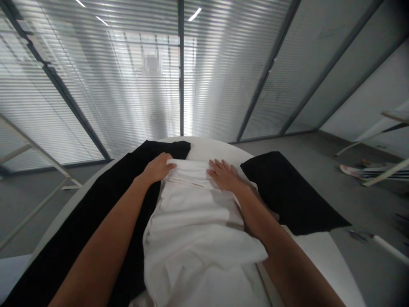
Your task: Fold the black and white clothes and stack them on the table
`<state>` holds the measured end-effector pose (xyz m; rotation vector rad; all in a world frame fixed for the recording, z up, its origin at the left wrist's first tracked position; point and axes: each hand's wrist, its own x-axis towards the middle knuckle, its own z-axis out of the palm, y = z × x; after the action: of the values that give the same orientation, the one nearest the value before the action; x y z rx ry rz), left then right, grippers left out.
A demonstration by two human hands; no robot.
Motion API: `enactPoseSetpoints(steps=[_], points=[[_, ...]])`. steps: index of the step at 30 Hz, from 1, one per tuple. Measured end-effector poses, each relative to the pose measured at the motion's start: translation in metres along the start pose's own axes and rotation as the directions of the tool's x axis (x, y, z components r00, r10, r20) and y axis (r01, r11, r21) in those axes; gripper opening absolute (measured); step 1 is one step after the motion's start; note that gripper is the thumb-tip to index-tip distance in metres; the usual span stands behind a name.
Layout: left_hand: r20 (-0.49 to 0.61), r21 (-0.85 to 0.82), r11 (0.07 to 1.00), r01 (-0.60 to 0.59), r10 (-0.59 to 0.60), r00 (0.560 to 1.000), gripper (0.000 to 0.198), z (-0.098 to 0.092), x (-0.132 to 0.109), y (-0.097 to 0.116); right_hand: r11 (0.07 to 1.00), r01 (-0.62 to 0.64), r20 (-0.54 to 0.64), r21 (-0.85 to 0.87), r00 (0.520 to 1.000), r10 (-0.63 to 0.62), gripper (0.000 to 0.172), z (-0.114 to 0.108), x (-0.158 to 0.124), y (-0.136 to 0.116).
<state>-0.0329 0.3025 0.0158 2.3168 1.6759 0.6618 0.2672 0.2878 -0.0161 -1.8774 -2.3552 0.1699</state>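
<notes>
A white garment (194, 213) lies lengthwise down the middle of a white round-edged table (211, 147), wrinkled toward me and smoother at its far end. My left hand (159, 167) pinches the far left corner of the cloth between thumb and fingers. On the far right part of the same edge, my right hand (224, 175) rests flat, palm down, with its fingers spread. Black cloth (105, 187) stretches along the left side, partly under my left forearm. Another black piece (287, 196), folded flat, lies to the right of my right forearm.
Glass panels with blinds (217, 85) stand beyond the table. A pale metal frame (47, 157) is on the left. At the right are pale rack legs (386, 172) and striped items low near the floor (306, 145).
</notes>
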Motion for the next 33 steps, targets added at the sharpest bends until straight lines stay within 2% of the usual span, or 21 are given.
enactPoseSetpoints(steps=[2,5,8,11,16,20,23,26,30,33], points=[[-0.020,-0.058,0.998,0.022,-0.023,1.000,0.026,0.000,-0.001,-0.001,0.994,-0.107,-0.028,0.013,0.994,0.107,0.061,-0.003,0.002,0.007],[0.011,-0.217,0.971,0.098,-0.098,0.995,0.027,-0.006,-0.002,-0.001,0.983,-0.179,-0.066,0.043,0.981,0.181,0.060,-0.007,0.008,0.010],[0.118,-0.389,0.891,0.234,-0.203,0.972,0.030,-0.018,-0.006,0.005,0.968,-0.190,-0.081,0.163,0.975,0.205,0.056,-0.011,0.015,0.012],[0.240,-0.483,0.803,0.350,-0.263,0.934,0.030,-0.029,-0.010,0.012,0.917,-0.240,-0.042,0.319,0.963,0.267,0.053,-0.012,0.020,0.020],[0.319,-0.525,0.712,0.465,-0.342,0.884,0.039,-0.034,-0.010,0.017,0.826,-0.323,0.004,0.462,0.932,0.362,0.050,-0.008,0.024,0.038],[0.353,-0.451,0.657,0.604,-0.489,0.797,0.039,-0.028,-0.009,0.010,0.827,-0.314,0.059,0.466,0.944,0.325,0.029,-0.004,0.026,0.044],[0.388,-0.433,0.622,0.653,-0.525,0.758,0.033,-0.022,-0.009,0.001,0.812,-0.312,0.073,0.494,0.945,0.319,0.021,-0.001,0.028,0.046],[0.419,-0.485,0.575,0.659,-0.509,0.752,0.030,-0.019,-0.008,-0.006,0.742,-0.351,0.088,0.572,0.925,0.369,0.017,0.001,0.029,0.046],[0.430,-0.582,0.517,0.628,-0.460,0.777,0.035,-0.024,-0.008,-0.004,0.658,-0.349,0.087,0.668,0.914,0.397,0.021,-0.002,0.025,0.038],[0.424,-0.664,0.467,0.584,-0.409,0.808,0.040,-0.034,-0.010,0.005,0.483,-0.314,0.115,0.818,0.910,0.398,0.020,-0.013,0.017,0.028]])
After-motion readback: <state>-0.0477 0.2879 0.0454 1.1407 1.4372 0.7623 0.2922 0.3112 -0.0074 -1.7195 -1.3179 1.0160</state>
